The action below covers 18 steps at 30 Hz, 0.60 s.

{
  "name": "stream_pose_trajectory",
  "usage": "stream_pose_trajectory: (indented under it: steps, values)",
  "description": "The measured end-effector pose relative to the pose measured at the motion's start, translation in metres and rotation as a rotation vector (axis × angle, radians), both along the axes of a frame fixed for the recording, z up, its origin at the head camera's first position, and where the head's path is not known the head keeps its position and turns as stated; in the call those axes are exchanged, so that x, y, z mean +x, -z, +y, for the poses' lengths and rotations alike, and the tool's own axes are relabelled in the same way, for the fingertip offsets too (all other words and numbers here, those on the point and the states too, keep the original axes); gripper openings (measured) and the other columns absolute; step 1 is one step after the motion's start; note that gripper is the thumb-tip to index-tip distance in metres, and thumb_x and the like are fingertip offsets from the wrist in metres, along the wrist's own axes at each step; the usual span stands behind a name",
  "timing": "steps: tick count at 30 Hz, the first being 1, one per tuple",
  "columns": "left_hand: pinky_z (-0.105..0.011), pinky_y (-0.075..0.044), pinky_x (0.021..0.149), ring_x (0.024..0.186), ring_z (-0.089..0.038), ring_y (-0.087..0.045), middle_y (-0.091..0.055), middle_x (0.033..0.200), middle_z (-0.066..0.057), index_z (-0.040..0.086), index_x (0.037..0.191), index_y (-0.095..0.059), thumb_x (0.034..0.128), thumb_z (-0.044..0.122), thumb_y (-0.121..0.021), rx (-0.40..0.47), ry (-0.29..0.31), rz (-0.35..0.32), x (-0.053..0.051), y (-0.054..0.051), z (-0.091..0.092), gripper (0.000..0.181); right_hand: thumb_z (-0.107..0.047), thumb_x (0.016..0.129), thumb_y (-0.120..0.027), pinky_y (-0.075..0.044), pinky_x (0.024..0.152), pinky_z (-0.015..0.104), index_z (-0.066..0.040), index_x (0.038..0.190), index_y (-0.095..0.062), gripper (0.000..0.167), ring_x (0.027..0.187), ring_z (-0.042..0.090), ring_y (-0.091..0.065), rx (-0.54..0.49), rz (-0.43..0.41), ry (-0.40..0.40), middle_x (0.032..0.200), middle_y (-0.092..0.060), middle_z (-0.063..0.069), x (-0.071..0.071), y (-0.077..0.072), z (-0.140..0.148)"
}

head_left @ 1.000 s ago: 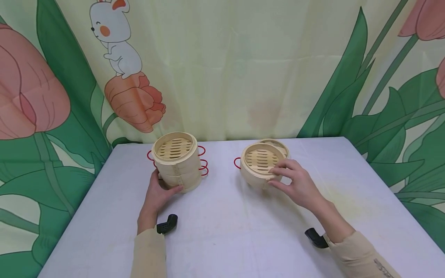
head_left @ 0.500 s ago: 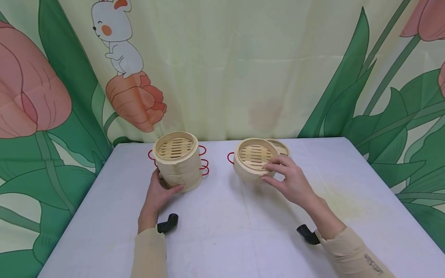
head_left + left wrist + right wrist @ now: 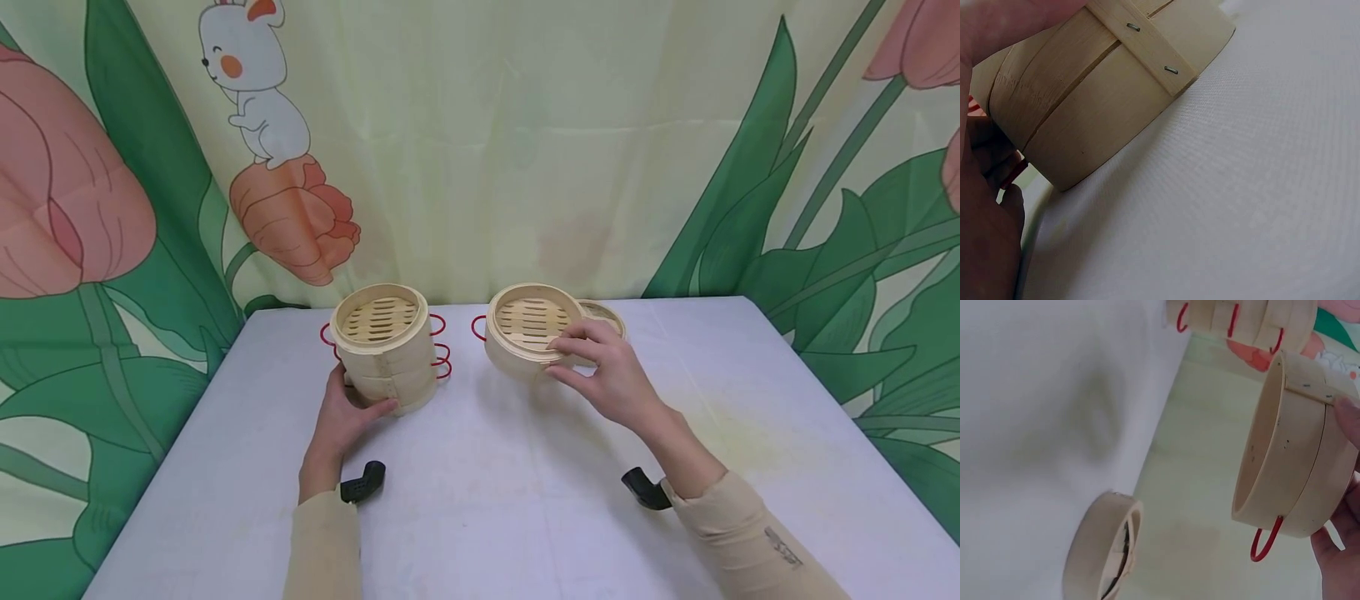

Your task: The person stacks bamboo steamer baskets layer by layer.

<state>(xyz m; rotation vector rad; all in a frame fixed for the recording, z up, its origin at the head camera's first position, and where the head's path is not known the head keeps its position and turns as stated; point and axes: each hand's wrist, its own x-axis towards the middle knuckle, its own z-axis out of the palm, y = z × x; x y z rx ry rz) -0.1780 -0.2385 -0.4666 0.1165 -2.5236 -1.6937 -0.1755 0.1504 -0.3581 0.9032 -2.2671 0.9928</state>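
Note:
A stack of bamboo steamer baskets (image 3: 386,367) with red side handles stands on the left of the table. My left hand (image 3: 343,421) holds its lower part, thumb across the front and fingers round the left side. In the left wrist view the stapled bamboo seam (image 3: 1147,47) shows close up, and the base meets the cloth. My right hand (image 3: 611,371) pinches the near rim of a single bamboo steamer basket (image 3: 528,325). The right wrist view has this steamer (image 3: 1294,453) raised above the table, slightly tilted, a red handle (image 3: 1266,540) on its side.
Another bamboo steamer basket (image 3: 606,312) sits at the back right, partly hidden behind the raised one. White cloth covers the table (image 3: 480,517). A printed curtain (image 3: 480,150) hangs just past the back edge.
My right hand has carried the single steamer leftward and a little upward, nearer the stack. More of the steamer at the back right now shows. The left hand and stack stay put.

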Motion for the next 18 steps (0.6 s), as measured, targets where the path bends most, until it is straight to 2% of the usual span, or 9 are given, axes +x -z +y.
stream_pose_trajectory:
  steps: [5, 18]
  values:
    - [-0.051, -0.017, 0.119, 0.146, -0.032, -0.024, -0.027, 0.158, -0.017, 0.005, 0.159, -0.015, 0.0746, 0.027, -0.092, -0.004, 0.001, -0.006, 0.001, -0.001, 0.000, 0.116, 0.004, 0.069, -0.090, -0.042, 0.084, 0.026, -0.003, 0.095, -0.077, 0.030, 0.096, 0.022, -0.054, -0.024, 0.036, -0.044, 0.097, -0.060, 0.005, -0.004, -0.006, -0.010]
    - [-0.051, -0.017, 0.119, 0.146, -0.031, -0.023, -0.026, 0.158, -0.017, 0.006, 0.159, -0.015, 0.0746, 0.028, -0.092, -0.009, -0.001, -0.014, 0.000, 0.000, -0.001, 0.117, 0.001, 0.072, -0.090, -0.044, 0.081, 0.029, -0.002, 0.097, -0.078, 0.029, 0.095, 0.024, -0.055, -0.021, 0.044, -0.024, 0.098, -0.061, 0.007, -0.011, -0.021, -0.030]
